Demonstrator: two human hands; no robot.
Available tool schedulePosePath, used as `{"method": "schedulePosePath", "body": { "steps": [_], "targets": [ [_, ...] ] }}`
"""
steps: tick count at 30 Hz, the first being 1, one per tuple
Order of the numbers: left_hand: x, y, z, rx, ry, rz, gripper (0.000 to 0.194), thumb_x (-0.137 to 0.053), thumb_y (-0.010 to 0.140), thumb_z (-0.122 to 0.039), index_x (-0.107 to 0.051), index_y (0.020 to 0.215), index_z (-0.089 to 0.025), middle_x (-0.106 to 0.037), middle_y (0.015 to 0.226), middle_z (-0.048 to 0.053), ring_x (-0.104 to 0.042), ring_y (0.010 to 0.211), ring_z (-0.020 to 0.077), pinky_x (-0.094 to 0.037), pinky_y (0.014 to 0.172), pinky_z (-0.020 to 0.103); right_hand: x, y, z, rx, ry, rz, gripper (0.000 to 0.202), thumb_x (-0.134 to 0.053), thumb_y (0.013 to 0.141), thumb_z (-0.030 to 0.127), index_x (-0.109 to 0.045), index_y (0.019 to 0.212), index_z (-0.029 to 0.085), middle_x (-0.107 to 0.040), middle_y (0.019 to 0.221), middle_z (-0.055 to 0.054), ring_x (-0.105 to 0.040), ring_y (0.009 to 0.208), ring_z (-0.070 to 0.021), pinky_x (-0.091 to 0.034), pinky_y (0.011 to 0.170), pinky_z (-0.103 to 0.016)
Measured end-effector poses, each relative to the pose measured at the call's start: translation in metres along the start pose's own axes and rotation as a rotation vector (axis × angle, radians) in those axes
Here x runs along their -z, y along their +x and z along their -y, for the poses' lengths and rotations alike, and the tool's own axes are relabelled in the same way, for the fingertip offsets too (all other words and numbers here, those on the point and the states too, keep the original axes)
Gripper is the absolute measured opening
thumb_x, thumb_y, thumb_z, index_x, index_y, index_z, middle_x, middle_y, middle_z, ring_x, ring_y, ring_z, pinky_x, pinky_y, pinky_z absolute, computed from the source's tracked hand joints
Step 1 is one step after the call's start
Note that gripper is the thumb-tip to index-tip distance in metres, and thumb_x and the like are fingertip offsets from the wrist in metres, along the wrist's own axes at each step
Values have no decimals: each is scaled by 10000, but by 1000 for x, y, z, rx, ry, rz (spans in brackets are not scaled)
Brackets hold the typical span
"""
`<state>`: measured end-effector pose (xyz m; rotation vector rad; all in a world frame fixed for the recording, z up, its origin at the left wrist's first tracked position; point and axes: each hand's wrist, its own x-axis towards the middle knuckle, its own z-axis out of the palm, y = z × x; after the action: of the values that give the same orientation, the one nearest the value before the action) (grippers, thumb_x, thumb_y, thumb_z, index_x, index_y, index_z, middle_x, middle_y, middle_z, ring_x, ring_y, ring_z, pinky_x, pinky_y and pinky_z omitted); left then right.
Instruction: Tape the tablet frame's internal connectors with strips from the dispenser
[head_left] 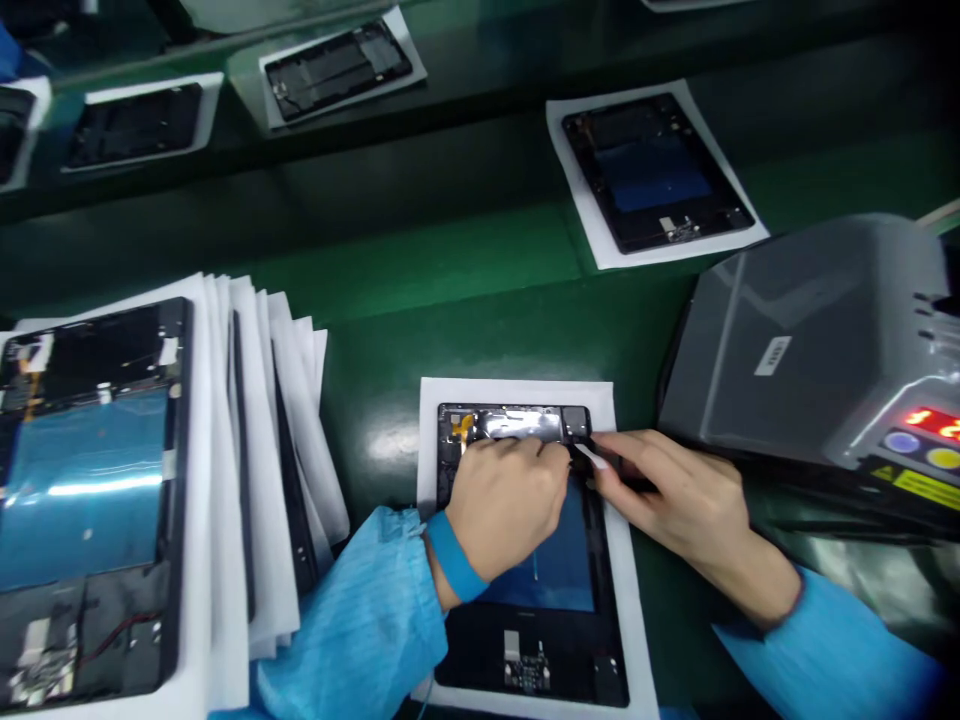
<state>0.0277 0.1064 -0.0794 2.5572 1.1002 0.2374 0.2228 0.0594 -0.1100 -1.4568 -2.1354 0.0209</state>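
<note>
Work unit: open tablet chassis (559, 610), back cover off, black frame, blue panel across the middle, small circuit board near the lower edge, silver shield and orange flex at the upper edge.
Unit location: flat on a white sheet (622, 560) on the green mat (390, 290), centre of the view, directly in front of the person.
Left hand (504, 505): palm down over the upper half of the unit, fingers curled with the tips pressing at the silver shield; it holds nothing that can be seen. A blue wrist strap (452, 556) circles the wrist, and the sleeve is light blue.
Right hand (686, 500): enters from the right, fingers narrowed in a pinch on a thin pale-tipped tool (592, 457); the tip meets the unit's upper right corner, just beside the left fingertips.
Stack: 1 pile of similar open units (90, 500), interleaved with white sheets, at the left, well apart from the hands.
Equipment: 1 grey machine (810, 340) with red digits and coloured buttons, just beside the right hand.
Far mat: 1 further unit on a sheet (656, 170); others lie along the upper edge.
</note>
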Motion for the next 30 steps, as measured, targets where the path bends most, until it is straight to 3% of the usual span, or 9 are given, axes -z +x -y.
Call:
{"method": "schedulePosePath", "body": {
  "steps": [5,9,15,30],
  "targets": [
    [31,-41,20,60,194,-144,177,-528,929,-269,-630,1023,-159,-663,1008,69,-604,909,233,-500,690,363,2,23,20,22,-30,-24,130,-573,900,185,-595,1028,190,-685,844,5,-642,680,-109,-459,562,-238],
    [29,-53,41,81,256,-72,381,-582,906,-368,-570,1210,-138,-587,1265,107,-525,1136,278,-492,846,408,-20,58,39,121,-93,-2,127,-553,908,207,-605,1014,163,-681,880,-6,-634,667,-122,-434,550,-268],
    [13,-52,49,61,244,-72,398,-571,906,-389,-568,1233,-162,-572,1287,91,-515,1130,269,-456,923,430,-52,75,49,113,-115,40,119,-550,906,203,-616,997,164,-664,848,4,-618,673,-116,-376,511,-276],
    [11,-52,48,78,189,-94,373,-535,925,-371,-581,1213,-140,-565,1284,89,-503,1120,266,-442,937,416,-54,78,51,141,-115,50,91,-560,921,208,-631,950,161,-669,845,-4,-627,696,-110,-412,545,-252]
  ]
}}
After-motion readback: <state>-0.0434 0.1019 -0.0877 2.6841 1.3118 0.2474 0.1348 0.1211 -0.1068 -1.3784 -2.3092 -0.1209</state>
